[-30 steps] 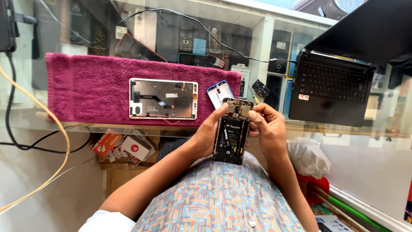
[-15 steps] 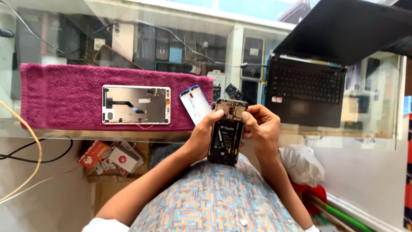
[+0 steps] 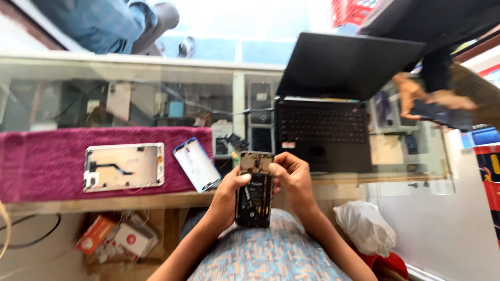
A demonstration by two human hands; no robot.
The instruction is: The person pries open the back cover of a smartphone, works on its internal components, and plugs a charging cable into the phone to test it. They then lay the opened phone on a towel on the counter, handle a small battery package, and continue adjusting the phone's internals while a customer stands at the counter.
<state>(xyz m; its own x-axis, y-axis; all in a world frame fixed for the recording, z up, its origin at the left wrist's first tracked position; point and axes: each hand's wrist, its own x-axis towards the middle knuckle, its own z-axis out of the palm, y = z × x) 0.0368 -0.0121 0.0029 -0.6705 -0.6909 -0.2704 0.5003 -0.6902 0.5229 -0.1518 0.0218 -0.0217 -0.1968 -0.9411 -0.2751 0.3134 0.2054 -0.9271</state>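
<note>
Resting upright between both hands above the lap: opened phone (image 3: 254, 190), dark rectangular shell, circuitry exposed. Left hand (image 3: 229, 195) grip closed on its side; right hand (image 3: 292, 177) grip pinching its top edge. Beyond, glass desk (image 3: 406, 156): plush magenta towel (image 3: 47, 161), metal phone frame (image 3: 124, 166), glossy screen panel (image 3: 196, 164), matte laptop (image 3: 325, 132). View has tilted upward since earlier; phone held likewise.

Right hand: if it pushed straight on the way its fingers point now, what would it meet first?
The right hand points left across the opened phone it already grips; beyond that, probably the left hand. Depth is unclear.
</note>
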